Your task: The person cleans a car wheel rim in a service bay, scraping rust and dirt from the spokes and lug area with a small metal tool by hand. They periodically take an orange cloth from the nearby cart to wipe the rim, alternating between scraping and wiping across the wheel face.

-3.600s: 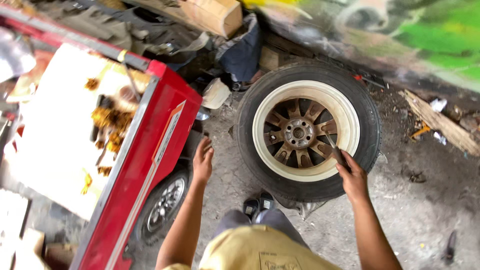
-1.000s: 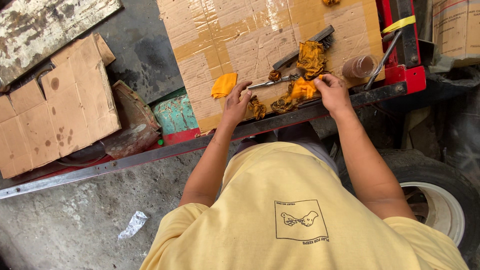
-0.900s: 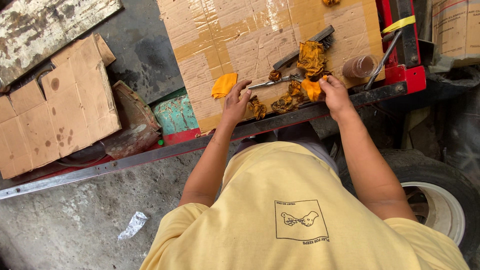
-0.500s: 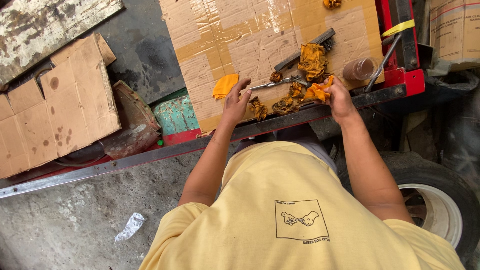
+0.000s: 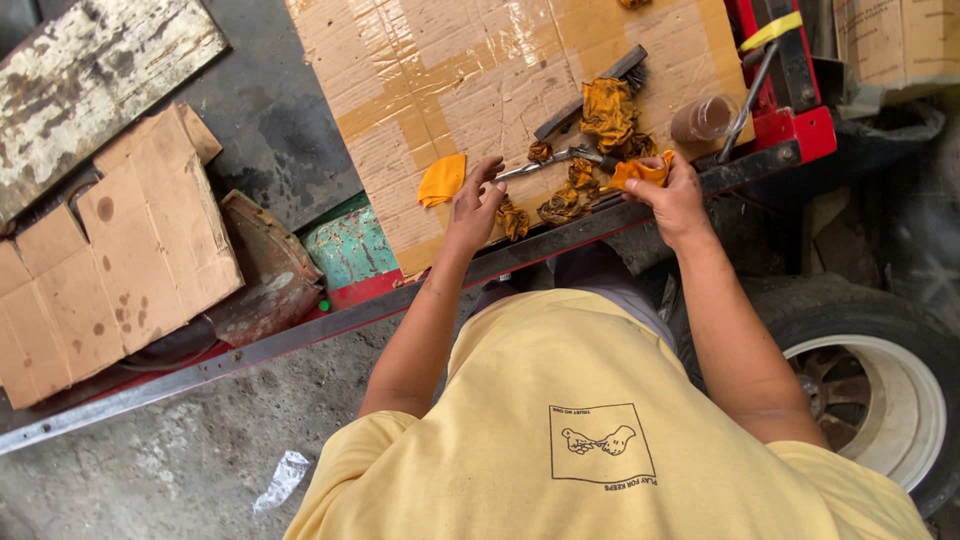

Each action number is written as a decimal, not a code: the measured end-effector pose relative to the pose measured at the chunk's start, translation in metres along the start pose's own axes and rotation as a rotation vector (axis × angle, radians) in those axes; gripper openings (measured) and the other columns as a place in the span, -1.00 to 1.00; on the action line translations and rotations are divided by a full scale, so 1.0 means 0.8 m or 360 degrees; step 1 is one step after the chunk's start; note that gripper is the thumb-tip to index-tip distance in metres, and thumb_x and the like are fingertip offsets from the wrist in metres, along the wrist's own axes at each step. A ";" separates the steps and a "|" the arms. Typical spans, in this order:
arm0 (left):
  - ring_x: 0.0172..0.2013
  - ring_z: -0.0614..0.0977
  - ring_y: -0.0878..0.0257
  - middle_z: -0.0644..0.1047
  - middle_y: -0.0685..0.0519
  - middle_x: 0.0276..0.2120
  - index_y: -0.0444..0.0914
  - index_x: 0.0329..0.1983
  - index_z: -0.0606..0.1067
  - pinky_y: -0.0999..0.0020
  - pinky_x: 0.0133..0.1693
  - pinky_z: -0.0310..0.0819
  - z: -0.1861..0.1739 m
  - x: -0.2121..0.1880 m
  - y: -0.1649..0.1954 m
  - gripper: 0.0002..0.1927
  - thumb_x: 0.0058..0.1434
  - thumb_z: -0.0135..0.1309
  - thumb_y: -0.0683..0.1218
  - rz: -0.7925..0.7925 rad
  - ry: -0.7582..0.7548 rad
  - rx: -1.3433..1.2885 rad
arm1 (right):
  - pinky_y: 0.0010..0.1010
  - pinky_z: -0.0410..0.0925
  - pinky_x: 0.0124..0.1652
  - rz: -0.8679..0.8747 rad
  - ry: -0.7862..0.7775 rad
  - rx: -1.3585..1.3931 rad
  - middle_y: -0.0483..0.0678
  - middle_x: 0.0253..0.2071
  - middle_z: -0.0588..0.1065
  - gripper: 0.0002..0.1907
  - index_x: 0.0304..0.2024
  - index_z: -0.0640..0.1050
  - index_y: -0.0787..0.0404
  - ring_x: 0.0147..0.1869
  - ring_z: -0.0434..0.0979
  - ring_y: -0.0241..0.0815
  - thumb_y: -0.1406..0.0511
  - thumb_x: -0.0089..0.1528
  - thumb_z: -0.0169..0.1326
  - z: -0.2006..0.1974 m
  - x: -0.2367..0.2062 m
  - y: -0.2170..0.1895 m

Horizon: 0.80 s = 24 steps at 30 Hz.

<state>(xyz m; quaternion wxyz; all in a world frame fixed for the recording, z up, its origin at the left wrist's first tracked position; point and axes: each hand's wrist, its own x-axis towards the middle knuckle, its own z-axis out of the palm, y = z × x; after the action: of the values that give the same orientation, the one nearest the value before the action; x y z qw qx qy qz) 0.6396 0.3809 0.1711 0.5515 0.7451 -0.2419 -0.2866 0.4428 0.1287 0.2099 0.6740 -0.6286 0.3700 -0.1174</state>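
My right hand (image 5: 672, 196) grips a small orange rag (image 5: 638, 171) at the near edge of a taped cardboard sheet (image 5: 470, 90) lying on a red cart. My left hand (image 5: 472, 207) hovers with its fingers spread over the cardboard, beside a stained rag scrap (image 5: 513, 218) and a metal tool (image 5: 545, 161). More dirty orange rags (image 5: 606, 112) lie just beyond my hands. A clean orange cloth piece (image 5: 441, 179) sits left of my left hand.
A dark brush (image 5: 590, 92) and a brown plastic cup (image 5: 703, 119) rest on the cardboard. A tyre on a white rim (image 5: 868, 398) stands at the lower right. Loose cardboard (image 5: 110, 250) and a worn board (image 5: 95, 85) lie at the left on the concrete floor.
Since the earliest frame I have turned from the wheel to the cart. Over the last second my right hand has picked up the orange rag and drawn it toward the cart's edge.
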 end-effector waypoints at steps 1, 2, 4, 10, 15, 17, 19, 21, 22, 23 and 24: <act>0.23 0.56 0.16 0.57 0.03 0.21 -0.14 0.36 0.38 0.11 0.21 0.39 0.002 -0.001 0.000 -0.53 0.39 0.02 -0.02 0.0016 -0.0019 -0.0012 | -0.36 0.56 -0.10 0.0046 0.0014 0.0185 0.01 -0.03 0.51 -0.74 -0.02 0.41 0.22 0.00 0.60 -0.15 0.51 0.26 0.05 -0.001 -0.004 0.002; 0.23 0.56 0.16 0.57 0.03 0.22 -0.14 0.36 0.37 0.12 0.21 0.39 0.003 -0.001 0.001 -0.53 0.39 0.02 -0.02 0.0011 -0.0040 -0.0021 | -0.33 0.57 -0.07 0.0091 0.0029 0.0369 -0.01 -0.04 0.51 -0.78 -0.05 0.40 0.21 0.01 0.61 -0.15 0.49 0.26 -0.01 -0.004 -0.008 0.005; 0.24 0.55 0.16 0.56 0.04 0.23 -0.13 0.37 0.36 0.12 0.20 0.40 0.008 0.000 0.001 -0.53 0.40 0.02 -0.02 -0.0005 -0.0084 -0.0038 | -0.29 0.58 -0.04 0.0140 0.0099 0.0533 -0.04 -0.05 0.50 -0.83 -0.11 0.36 0.19 0.01 0.61 -0.19 0.48 0.26 -0.09 -0.010 -0.012 0.015; 0.28 0.53 0.12 0.55 0.02 0.24 -0.13 0.39 0.36 0.11 0.24 0.40 0.028 0.006 0.006 -0.53 0.42 0.02 -0.02 -0.0004 -0.0208 -0.0122 | -0.45 0.36 -0.03 -0.0256 0.0322 -0.0073 -0.05 -0.09 0.45 -0.82 -0.11 0.29 0.22 -0.03 0.44 -0.32 0.55 0.36 -0.06 -0.033 -0.034 0.033; 0.28 0.53 0.14 0.55 0.03 0.23 -0.11 0.41 0.34 0.10 0.24 0.41 0.055 0.008 0.023 -0.51 0.43 0.01 -0.02 0.0099 -0.0322 -0.0101 | -0.51 0.43 -0.16 -0.0291 0.0565 -0.0337 -0.16 -0.17 0.34 -0.75 -0.10 0.46 0.19 -0.12 0.44 -0.36 0.56 0.25 -0.05 -0.062 -0.082 0.020; 0.28 0.53 0.14 0.55 0.02 0.23 -0.12 0.41 0.33 0.11 0.24 0.43 0.069 0.010 0.033 -0.52 0.44 0.01 -0.02 0.0157 -0.0370 -0.0117 | -0.51 0.38 -0.07 -0.0439 0.0651 -0.0369 -0.13 -0.14 0.39 -0.80 -0.16 0.36 0.21 -0.08 0.41 -0.35 0.58 0.28 -0.02 -0.078 -0.100 0.020; 0.26 0.54 0.15 0.55 0.01 0.23 -0.14 0.41 0.33 0.12 0.22 0.46 0.086 0.012 0.046 -0.51 0.44 0.01 -0.01 0.0186 -0.0414 -0.0165 | -0.51 0.35 -0.03 -0.0495 0.0721 -0.0232 -0.13 -0.14 0.41 -0.77 -0.21 0.29 0.20 -0.07 0.39 -0.36 0.57 0.32 0.01 -0.098 -0.114 0.027; 0.25 0.56 0.14 0.56 -0.02 0.22 -0.16 0.42 0.34 0.13 0.24 0.47 0.105 0.013 0.059 -0.52 0.45 0.01 -0.04 0.0274 -0.0467 -0.0143 | -0.52 0.35 -0.02 -0.0453 0.0762 0.0069 -0.15 -0.17 0.41 -0.74 -0.23 0.26 0.15 -0.08 0.39 -0.38 0.55 0.36 0.01 -0.121 -0.129 0.041; 0.24 0.57 0.13 0.56 -0.03 0.22 -0.18 0.42 0.34 0.14 0.24 0.47 0.114 0.012 0.065 -0.52 0.45 0.00 -0.05 0.0315 -0.0490 -0.0134 | -0.52 0.34 -0.01 -0.0454 0.0824 0.0072 -0.15 -0.16 0.39 -0.74 -0.22 0.27 0.15 -0.08 0.38 -0.38 0.55 0.36 0.02 -0.132 -0.138 0.048; 0.22 0.58 0.14 0.54 -0.03 0.22 -0.18 0.41 0.32 0.15 0.19 0.51 0.125 0.010 0.071 -0.51 0.43 0.00 -0.06 0.0238 -0.0555 -0.0202 | -0.52 0.34 0.00 -0.0455 0.0886 0.0074 -0.15 -0.15 0.36 -0.74 -0.21 0.28 0.15 -0.07 0.37 -0.38 0.55 0.37 0.03 -0.143 -0.149 0.056; 0.19 0.58 0.15 0.53 -0.03 0.22 -0.18 0.41 0.31 0.16 0.14 0.55 0.136 0.008 0.077 -0.49 0.41 0.00 -0.06 0.0160 -0.0620 -0.0268 | -0.52 0.33 0.01 -0.0455 0.0948 0.0076 -0.15 -0.15 0.34 -0.75 -0.21 0.30 0.14 -0.07 0.35 -0.39 0.55 0.37 0.04 -0.154 -0.160 0.063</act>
<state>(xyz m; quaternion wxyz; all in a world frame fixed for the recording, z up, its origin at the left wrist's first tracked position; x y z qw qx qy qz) 0.5660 0.2856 0.2045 0.5682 0.6140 -0.3559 -0.4166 0.2580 0.1237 0.2154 0.5275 -0.5962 0.4559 -0.3981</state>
